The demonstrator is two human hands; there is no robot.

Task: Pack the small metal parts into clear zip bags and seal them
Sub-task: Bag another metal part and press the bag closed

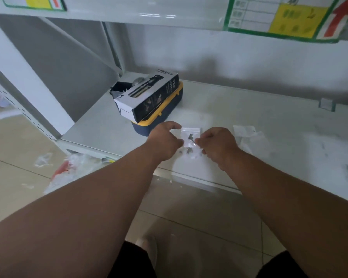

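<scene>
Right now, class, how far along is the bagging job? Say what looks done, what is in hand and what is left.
Done: a metal part already sits inside the bag. In hand: the left hand and right hand pinch that bag's two sides above the shelf; whether its zip is sealed cannot be told. Left: loose parts lie just below it, and spare bags wait to the right.

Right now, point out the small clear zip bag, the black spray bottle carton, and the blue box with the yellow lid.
small clear zip bag [190, 131]: head view, upper clear panel.
black spray bottle carton [149, 95]: head view, top face.
blue box with the yellow lid [147, 129]: head view, blue front wall.
</scene>
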